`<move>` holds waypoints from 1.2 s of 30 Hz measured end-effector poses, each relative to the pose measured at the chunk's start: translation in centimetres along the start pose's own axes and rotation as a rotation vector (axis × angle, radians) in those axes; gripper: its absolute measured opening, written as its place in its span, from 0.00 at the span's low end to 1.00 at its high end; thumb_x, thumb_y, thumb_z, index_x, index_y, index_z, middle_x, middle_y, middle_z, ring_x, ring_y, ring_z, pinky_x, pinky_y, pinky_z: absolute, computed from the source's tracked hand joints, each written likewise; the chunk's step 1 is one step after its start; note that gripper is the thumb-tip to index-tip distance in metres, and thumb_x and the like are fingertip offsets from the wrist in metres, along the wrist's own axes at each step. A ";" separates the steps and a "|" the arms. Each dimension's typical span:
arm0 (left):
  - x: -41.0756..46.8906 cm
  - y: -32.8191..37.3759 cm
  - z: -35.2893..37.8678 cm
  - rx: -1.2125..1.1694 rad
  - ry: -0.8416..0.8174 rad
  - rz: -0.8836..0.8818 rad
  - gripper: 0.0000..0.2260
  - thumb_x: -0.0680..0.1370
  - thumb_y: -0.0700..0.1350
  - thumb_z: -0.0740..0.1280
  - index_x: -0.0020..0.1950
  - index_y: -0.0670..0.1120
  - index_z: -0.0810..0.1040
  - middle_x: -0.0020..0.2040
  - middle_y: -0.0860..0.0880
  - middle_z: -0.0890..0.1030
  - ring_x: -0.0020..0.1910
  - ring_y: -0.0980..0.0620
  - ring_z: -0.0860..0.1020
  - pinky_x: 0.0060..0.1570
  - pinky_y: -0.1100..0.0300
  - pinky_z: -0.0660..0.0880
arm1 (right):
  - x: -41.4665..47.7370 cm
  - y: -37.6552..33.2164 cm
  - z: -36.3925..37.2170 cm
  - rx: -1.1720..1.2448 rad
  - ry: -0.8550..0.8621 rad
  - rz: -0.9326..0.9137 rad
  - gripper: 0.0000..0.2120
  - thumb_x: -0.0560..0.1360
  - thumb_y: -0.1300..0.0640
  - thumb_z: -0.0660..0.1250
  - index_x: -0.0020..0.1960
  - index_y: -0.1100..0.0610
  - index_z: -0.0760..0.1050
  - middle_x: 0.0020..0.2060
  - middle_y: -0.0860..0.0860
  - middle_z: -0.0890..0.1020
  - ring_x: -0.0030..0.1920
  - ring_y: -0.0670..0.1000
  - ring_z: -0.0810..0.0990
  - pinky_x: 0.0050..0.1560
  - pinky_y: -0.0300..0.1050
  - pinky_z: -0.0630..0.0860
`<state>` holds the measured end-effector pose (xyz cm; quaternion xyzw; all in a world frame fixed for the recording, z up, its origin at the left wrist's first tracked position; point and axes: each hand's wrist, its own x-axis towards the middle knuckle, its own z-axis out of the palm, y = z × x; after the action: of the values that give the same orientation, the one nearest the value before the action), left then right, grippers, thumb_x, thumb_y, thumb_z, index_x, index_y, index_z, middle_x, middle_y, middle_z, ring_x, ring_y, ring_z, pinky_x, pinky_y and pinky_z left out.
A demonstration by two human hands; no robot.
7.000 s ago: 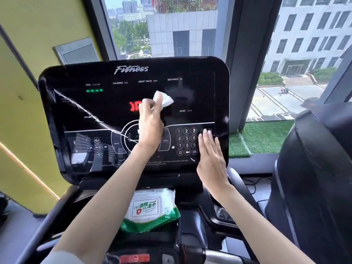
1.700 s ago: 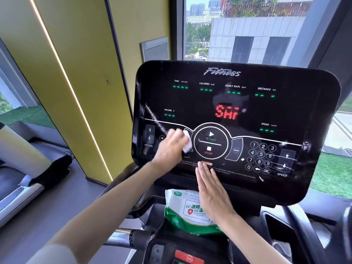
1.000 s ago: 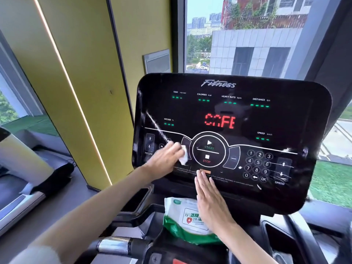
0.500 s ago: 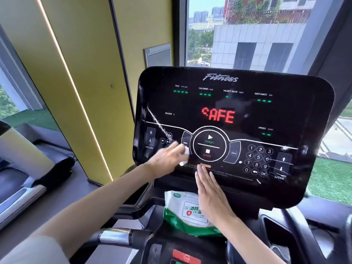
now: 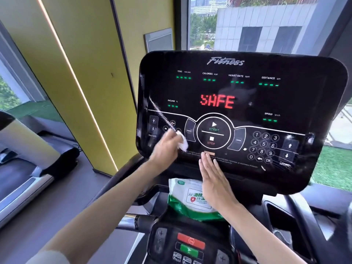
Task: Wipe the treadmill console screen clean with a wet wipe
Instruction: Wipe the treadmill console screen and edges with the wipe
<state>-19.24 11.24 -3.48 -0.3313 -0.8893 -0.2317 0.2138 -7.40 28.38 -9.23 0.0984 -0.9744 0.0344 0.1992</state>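
Observation:
The black treadmill console screen (image 5: 238, 92) fills the upper right and shows red letters reading SAFE. My left hand (image 5: 165, 149) grips a crumpled white wet wipe (image 5: 183, 142) and presses it on the screen's lower left, beside the round START/STOP dial. A white streak runs diagonally above that hand. My right hand (image 5: 213, 178) lies flat with straight fingers on the console's bottom edge, below the STOP mark.
A green and white wet wipe pack (image 5: 188, 199) sits on the ledge under the console. Below it is a lower control panel (image 5: 190, 244) with red and green buttons. A yellow wall (image 5: 82, 73) and another treadmill (image 5: 28, 159) stand to the left; windows lie behind.
My left hand keeps rubbing the wipe over the lower left of the screen, shifting slightly left and down. The red display went from partial letters to SAFE. My right hand stays put.

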 end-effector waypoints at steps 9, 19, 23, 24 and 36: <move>-0.6 3.3 2.3 -0.015 0.209 -0.351 0.13 0.66 0.25 0.61 0.44 0.40 0.74 0.45 0.43 0.73 0.41 0.42 0.74 0.40 0.51 0.74 | 0.2 0.0 0.2 -0.025 -0.008 -0.006 0.33 0.70 0.70 0.56 0.74 0.67 0.52 0.75 0.61 0.50 0.76 0.56 0.46 0.73 0.51 0.45; -0.9 -0.2 0.5 -0.134 0.315 -0.683 0.07 0.73 0.30 0.62 0.47 0.40 0.74 0.51 0.44 0.72 0.43 0.48 0.71 0.42 0.60 0.66 | 0.2 0.0 -0.4 -0.053 -0.069 -0.014 0.33 0.69 0.70 0.61 0.73 0.67 0.55 0.75 0.61 0.52 0.76 0.56 0.49 0.73 0.50 0.44; -1.5 4.9 3.4 -0.102 0.106 -0.196 0.11 0.67 0.26 0.64 0.45 0.39 0.75 0.45 0.43 0.73 0.39 0.45 0.74 0.36 0.57 0.71 | 0.3 0.1 -0.3 -0.097 -0.097 -0.019 0.35 0.70 0.66 0.64 0.73 0.67 0.55 0.75 0.61 0.52 0.76 0.56 0.47 0.73 0.51 0.46; -1.5 4.5 3.1 -0.109 0.071 -0.139 0.11 0.68 0.26 0.64 0.45 0.39 0.75 0.44 0.43 0.74 0.38 0.45 0.74 0.35 0.55 0.72 | 0.3 0.2 -0.3 -0.101 -0.102 -0.018 0.35 0.70 0.65 0.65 0.73 0.67 0.54 0.75 0.61 0.52 0.76 0.55 0.46 0.73 0.51 0.46; -1.6 8.0 5.5 -0.177 0.200 -0.209 0.11 0.68 0.26 0.62 0.46 0.38 0.74 0.44 0.42 0.73 0.40 0.43 0.74 0.41 0.57 0.70 | -2.4 4.2 -2.0 -0.160 -0.062 -0.066 0.30 0.74 0.63 0.61 0.73 0.68 0.56 0.74 0.62 0.54 0.75 0.57 0.51 0.73 0.53 0.52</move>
<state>-13.93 18.88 -6.57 -0.2297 -0.8692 -0.3622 0.2460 -5.31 33.15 -8.47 0.1151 -0.9760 -0.0533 0.1772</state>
